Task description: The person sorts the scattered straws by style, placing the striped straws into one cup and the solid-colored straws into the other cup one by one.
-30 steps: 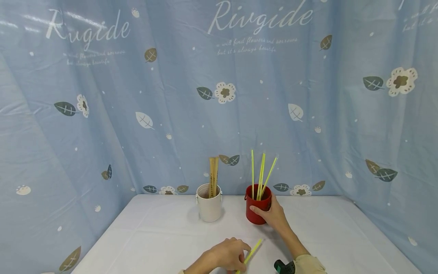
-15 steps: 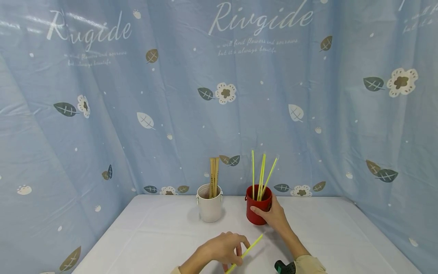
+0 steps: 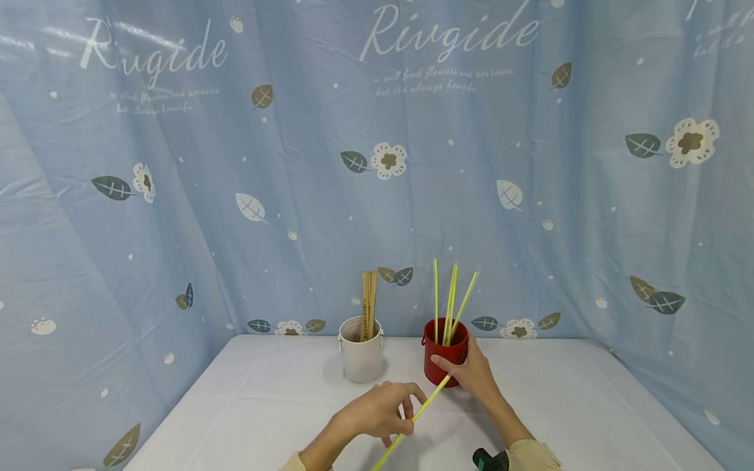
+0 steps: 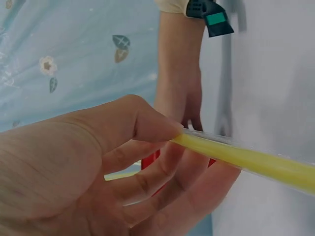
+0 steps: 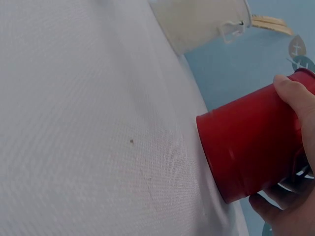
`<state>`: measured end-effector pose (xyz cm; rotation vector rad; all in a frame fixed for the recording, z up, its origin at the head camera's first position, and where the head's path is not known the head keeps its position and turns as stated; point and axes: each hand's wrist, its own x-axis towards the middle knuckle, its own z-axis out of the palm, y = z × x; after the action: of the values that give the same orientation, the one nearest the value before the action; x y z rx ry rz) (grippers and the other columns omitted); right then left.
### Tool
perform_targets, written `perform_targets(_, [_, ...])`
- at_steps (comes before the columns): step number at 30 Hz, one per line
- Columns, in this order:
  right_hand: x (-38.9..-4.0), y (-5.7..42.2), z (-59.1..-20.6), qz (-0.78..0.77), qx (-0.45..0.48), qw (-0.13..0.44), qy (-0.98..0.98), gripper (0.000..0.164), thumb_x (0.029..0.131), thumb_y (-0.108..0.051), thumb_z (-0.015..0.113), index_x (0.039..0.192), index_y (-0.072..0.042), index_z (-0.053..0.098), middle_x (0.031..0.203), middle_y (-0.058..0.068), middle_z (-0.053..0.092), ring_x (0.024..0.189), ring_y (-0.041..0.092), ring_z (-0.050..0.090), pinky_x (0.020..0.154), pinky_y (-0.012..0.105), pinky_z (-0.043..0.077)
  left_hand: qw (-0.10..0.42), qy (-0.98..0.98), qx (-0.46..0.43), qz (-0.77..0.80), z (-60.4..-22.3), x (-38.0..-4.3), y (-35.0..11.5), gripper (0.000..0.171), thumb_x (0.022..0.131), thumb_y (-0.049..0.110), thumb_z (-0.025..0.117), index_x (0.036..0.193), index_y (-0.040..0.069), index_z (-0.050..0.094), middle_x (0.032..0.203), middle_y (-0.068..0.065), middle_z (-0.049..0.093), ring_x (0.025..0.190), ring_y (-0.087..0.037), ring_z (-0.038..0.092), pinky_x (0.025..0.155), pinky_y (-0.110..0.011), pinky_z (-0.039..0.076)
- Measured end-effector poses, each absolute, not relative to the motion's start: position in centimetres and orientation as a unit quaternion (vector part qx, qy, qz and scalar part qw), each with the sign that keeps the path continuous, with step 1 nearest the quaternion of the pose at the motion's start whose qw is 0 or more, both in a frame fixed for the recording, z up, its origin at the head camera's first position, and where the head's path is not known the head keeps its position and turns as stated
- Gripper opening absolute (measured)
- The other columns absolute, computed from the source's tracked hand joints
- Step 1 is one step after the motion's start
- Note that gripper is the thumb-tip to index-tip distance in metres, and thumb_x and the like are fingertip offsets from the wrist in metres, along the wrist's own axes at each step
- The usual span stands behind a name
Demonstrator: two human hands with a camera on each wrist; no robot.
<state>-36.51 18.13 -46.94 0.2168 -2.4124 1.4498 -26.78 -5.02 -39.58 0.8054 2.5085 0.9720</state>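
My left hand pinches a yellow straw in a clear wrapper, lifted and tilted above the table. In the left wrist view the thumb presses the straw against the fingers. My right hand grips the side of a red bucket, thumb at the front. The bucket stands upright, with several yellow straws rising out of it. In the right wrist view the hand is curled round the red bucket; its far fingers are partly hidden.
A white bucket holding wooden chopsticks stands left of the red one. White cloth covers the table, and a blue patterned curtain hangs behind. A black device is on the right wrist.
My left hand has raised the yellow straw off the table and moved slightly forward and left, its tip now near the red bucket. The right hand and both buckets have stayed in place.
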Motion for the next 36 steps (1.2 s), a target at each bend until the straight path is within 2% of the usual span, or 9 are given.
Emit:
perform_targets(10, [-36.6, 18.2, -47.0, 0.492, 0.064, 0.164, -0.853, 0.095, 0.080, -0.043, 0.080, 0.150, -0.006, 0.027, 0.144, 0.019, 0.049, 0.131, 0.039, 0.050, 0.103, 0.056, 0.046, 0.135, 0.872, 0.293, 0.369, -39.2, -27.3, -5.3, 0.038, 0.084, 0.001, 0.069, 0.117, 0.018, 0.061, 0.083, 0.004, 0.062, 0.061, -0.006, 0.062, 0.045, -0.025, 0.054])
perform_targets(17, [-36.6, 18.3, -46.9, 0.499, 0.070, 0.163, -0.848, 0.095, 0.080, -0.042, 0.080, 0.150, -0.007, 0.027, 0.144, 0.018, 0.050, 0.131, 0.038, 0.051, 0.104, 0.056, 0.046, 0.114, 0.871, 0.291, 0.379, -38.4, -27.2, -5.0, 0.038, 0.085, 0.001, 0.068, 0.120, 0.013, 0.060, 0.081, 0.005, 0.061, 0.056, -0.012, 0.064, 0.046, -0.025, 0.054])
perform_targets(24, [-36.7, 18.3, -47.1, 0.506, 0.081, 0.169, -0.842, 0.091, 0.081, -0.037, 0.081, 0.150, -0.009, 0.029, 0.143, 0.016, 0.050, 0.129, 0.036, 0.052, 0.102, 0.055, 0.048, 0.068, 0.863, 0.320, 0.385, -37.8, -27.6, -4.8, 0.038, 0.085, 0.000, 0.065, 0.120, 0.013, 0.060, 0.082, 0.005, 0.061, 0.059, -0.004, 0.062, 0.046, -0.025, 0.055])
perform_targets(36, [-36.5, 18.3, -46.9, 0.518, 0.086, 0.164, -0.835, 0.095, 0.080, -0.044, 0.080, 0.151, -0.008, 0.027, 0.144, 0.016, 0.050, 0.129, 0.037, 0.052, 0.101, 0.054, 0.049, 0.008, 0.859, 0.338, 0.384, -36.4, -28.5, -4.1, 0.035, 0.088, 0.002, 0.064, 0.121, 0.012, 0.057, 0.087, -0.002, 0.062, 0.059, -0.006, 0.061, 0.049, -0.020, 0.054])
